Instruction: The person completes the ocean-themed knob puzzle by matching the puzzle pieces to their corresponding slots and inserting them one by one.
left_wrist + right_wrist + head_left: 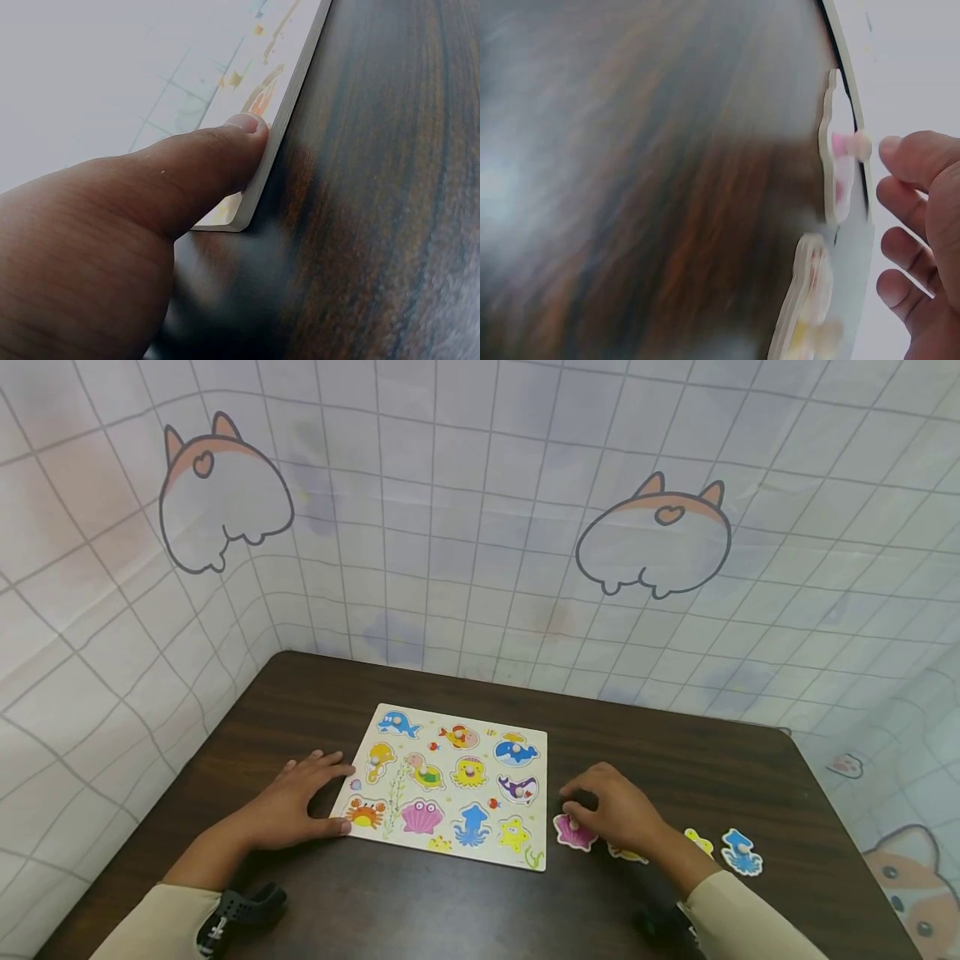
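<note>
A pale wooden peg puzzle board [461, 797] with sea-animal pictures lies on the table. My left hand [288, 806] rests at its left edge, fingers spread, thumb [217, 154] on the front left corner. My right hand [618, 810] hovers with bent fingers over a loose pink shell piece [574, 833]. In the right wrist view, the thumb tip [891, 146] is close to the shell's round knob [862, 145], with a narrow gap showing. Under this hand, a second piece [627, 855] is mostly hidden in the head view.
Right of my right forearm lie a blue squid piece [742, 852] and a yellow piece [699, 841], partly covered by the arm. The dark wooden table [420, 906] meets a grid-patterned cloth [465, 527] behind and at the sides.
</note>
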